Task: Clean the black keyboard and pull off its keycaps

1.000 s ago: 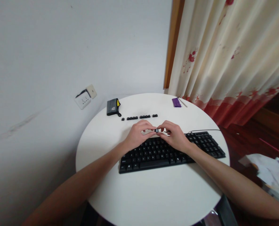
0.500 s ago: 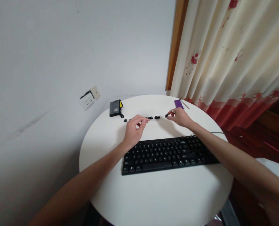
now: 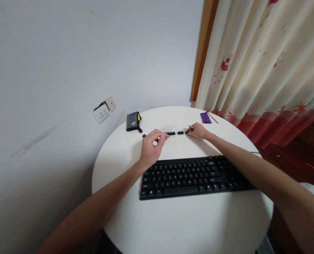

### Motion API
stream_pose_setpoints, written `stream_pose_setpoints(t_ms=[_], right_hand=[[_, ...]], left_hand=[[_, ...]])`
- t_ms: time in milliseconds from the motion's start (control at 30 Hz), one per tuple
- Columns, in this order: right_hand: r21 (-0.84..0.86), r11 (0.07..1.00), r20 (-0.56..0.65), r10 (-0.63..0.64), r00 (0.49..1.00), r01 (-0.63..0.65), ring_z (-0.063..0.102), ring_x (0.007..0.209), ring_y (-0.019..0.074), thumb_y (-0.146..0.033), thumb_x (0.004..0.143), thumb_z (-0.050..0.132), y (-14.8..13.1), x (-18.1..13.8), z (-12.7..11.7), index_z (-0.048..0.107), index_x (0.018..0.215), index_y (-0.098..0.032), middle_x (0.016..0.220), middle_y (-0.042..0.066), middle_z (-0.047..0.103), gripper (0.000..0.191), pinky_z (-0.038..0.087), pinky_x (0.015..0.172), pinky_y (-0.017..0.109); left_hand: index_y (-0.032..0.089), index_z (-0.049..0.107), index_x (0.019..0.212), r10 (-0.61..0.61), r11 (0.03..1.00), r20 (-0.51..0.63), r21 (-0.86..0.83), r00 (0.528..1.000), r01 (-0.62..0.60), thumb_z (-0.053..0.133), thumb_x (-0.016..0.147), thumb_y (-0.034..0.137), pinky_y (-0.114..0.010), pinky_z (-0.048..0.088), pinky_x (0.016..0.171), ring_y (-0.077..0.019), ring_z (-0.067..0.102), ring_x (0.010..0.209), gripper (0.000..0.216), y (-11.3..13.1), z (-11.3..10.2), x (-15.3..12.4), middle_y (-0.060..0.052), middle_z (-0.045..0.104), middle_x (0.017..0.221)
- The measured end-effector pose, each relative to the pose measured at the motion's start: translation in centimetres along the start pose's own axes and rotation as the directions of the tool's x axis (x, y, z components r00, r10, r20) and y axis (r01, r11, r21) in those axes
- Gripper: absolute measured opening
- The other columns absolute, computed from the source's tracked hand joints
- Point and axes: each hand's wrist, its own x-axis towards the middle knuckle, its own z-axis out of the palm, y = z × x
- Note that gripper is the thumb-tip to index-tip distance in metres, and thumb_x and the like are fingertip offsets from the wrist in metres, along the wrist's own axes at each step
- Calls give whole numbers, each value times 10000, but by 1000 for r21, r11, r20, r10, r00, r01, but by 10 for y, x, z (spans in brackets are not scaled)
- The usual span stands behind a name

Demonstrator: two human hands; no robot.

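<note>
A row of small black keycaps [image 3: 172, 133] lies on the white round table [image 3: 170, 222], behind the black keyboard [image 3: 183, 176]. My left hand [image 3: 152, 145] reaches over the row's left part with thumb and fingers pinched together. Its fingertips hide some keycaps, and whatever they hold does not show. At the row's right end, my right hand [image 3: 198, 131] has its fingertips closed at a black keycap [image 3: 187, 132]. A thin silver tool [image 3: 190, 126] sticks out from the same fingers; its kind is unclear. A pair of keycaps [image 3: 180, 132] sits between the hands.
A grey pouch [image 3: 133, 121] with a yellow patch stands at the back left, a lone keycap [image 3: 144, 135] near it. A purple cloth-like piece [image 3: 205, 118] and a slim pale stick [image 3: 213, 118] lie at the back right. Wall and curtain [image 3: 241, 70] border the table.
My right hand has brought its keycap down and left, closer to the pair in the row. My left hand keeps its pinch over the row. The view has shifted slightly.
</note>
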Motion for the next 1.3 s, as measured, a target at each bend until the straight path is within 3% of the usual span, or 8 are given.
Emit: stream_pose_setpoints(t_ms=[1300], right_hand=[[-24,998,16,-60,998,60,583,674,144,-292,731,696,-3,4,5,755,921,-133,764,37,705,255,379,594,220]], left_hand=[[192,723,865,-18,1000,29,4,999,17,514,965,346,-286,481,670,-163,630,783,279,-2,0,1,-48,682,825]])
